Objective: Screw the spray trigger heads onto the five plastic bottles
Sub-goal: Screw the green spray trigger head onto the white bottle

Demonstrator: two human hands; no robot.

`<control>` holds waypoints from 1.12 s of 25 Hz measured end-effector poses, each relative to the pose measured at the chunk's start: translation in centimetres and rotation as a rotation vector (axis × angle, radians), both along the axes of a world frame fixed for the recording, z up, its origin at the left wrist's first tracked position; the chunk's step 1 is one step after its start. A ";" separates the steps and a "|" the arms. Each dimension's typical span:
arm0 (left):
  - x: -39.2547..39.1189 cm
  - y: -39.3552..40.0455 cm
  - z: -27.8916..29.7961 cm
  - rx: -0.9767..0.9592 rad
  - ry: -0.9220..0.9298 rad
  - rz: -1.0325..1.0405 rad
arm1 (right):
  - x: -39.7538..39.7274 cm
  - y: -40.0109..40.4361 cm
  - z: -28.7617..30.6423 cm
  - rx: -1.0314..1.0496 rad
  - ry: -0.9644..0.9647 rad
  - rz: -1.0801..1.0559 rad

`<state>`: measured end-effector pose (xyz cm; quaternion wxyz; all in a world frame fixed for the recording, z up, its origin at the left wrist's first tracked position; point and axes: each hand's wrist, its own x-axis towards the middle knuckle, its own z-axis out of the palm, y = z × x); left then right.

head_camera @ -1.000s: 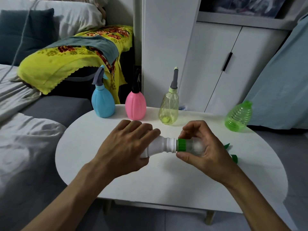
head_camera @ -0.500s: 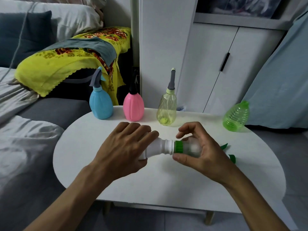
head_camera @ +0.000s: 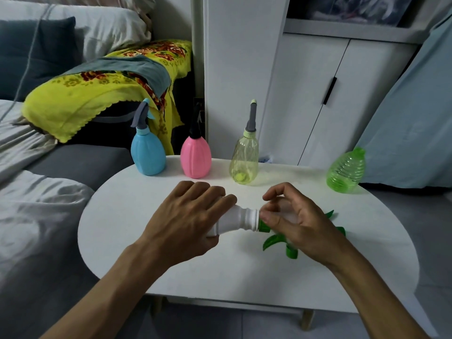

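- My left hand (head_camera: 186, 221) is curled around the body of the white bottle (head_camera: 236, 220). The bottle lies almost on its side above the middle of the white bench (head_camera: 137, 243), with its neck pointing to 3 o'clock.
- My right hand (head_camera: 297, 222) pinches the green trigger head (head_camera: 275, 237) at the bottle's neck. The thumb and fingertips sit on the green collar, which touches the threaded neck. I cannot tell how far it is screwed on.
- The green lever of this head points down toward 6 o'clock, under my right palm.
- Small green parts show behind my right hand, at 3 o'clock from it. They are mostly hidden and I cannot tell what they are.
- At 12 o'clock on the bench three bottles stand upright in a row, each with a head on it: the blue bottle (head_camera: 147, 156), then the pink bottle (head_camera: 195, 156), then the clear yellow bottle (head_camera: 244, 160).
- The green bottle (head_camera: 346, 171) stands at 2 o'clock on the bench, well apart from the row. It looks tilted and carries no trigger head.
- A bed with grey sheets (head_camera: 36, 216) is at 9 o'clock from the bench, and a yellow flowered blanket (head_camera: 93, 94) lies at 10 o'clock.
- A white cabinet (head_camera: 305, 94) stands behind the bench.
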<state>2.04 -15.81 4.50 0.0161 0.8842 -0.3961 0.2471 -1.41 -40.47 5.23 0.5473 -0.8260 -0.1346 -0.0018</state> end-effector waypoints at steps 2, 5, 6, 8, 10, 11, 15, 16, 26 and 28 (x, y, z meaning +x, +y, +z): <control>0.1 0.1 0.0 -0.003 0.006 0.001 | 0.0 -0.1 0.0 -0.029 -0.011 0.028; 0.1 0.1 -0.3 -0.032 0.021 -0.009 | 0.0 0.1 0.3 0.004 0.041 -0.017; 0.0 -0.1 -0.4 -0.049 0.037 -0.007 | 0.0 0.2 0.5 0.017 0.059 -0.047; -0.3 -0.6 -0.5 -0.076 0.093 0.007 | 0.0 0.0 0.8 -0.005 0.110 -0.100; -0.6 -0.9 -0.1 -0.123 0.190 0.015 | 0.2 -0.6 1.3 0.191 0.288 -0.071; -0.9 -1.1 0.1 -0.184 0.288 0.007 | 0.2 -1.0 1.5 0.454 0.394 0.005; -2.6 -3.0 1.0 -0.646 1.113 -0.143 | 0.1 -0.9 2.1 1.178 0.481 0.333; -2.9 -3.6 0.9 -0.768 1.353 -0.191 | 0.1 -0.5 1.4 1.198 0.432 0.369; -3.2 -5.0 1.1 -0.872 1.261 -0.138 | 0.2 1.9 1.4 0.965 0.137 0.008; -2.8 -4.8 1.2 -0.819 1.397 -0.127 | 0.2 1.9 1.3 1.015 0.191 0.018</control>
